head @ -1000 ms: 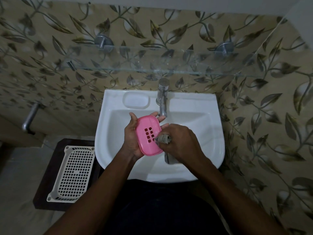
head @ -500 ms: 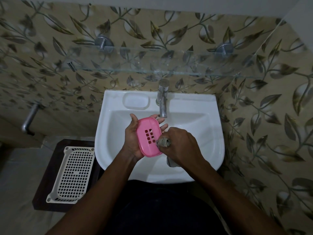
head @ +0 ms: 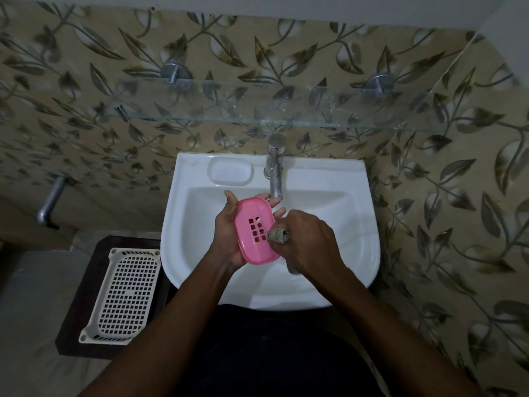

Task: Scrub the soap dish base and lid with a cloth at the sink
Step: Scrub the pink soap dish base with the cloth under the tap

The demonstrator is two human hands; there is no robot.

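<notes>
Over the white sink [head: 355, 253], my left hand [head: 226, 233] cradles a pink soap dish part [head: 253, 224] with several square drain holes, its fingers curled round the far edge. My right hand [head: 309, 242] grips a bunched grey cloth [head: 279, 235] and presses it against the dish's right side, beside the holes. A tail of the cloth hangs below my right hand. The other soap dish part is not in view.
A chrome tap [head: 274, 167] stands at the sink's back, just beyond the dish. A moulded soap recess [head: 230, 173] lies left of it. A glass shelf [head: 257, 110] spans the leaf-patterned wall. A white perforated tray [head: 126, 293] sits on a dark stand at left.
My right hand and the cloth shifted slightly along the dish's right side. My left hand has kept the dish in nearly the same place.
</notes>
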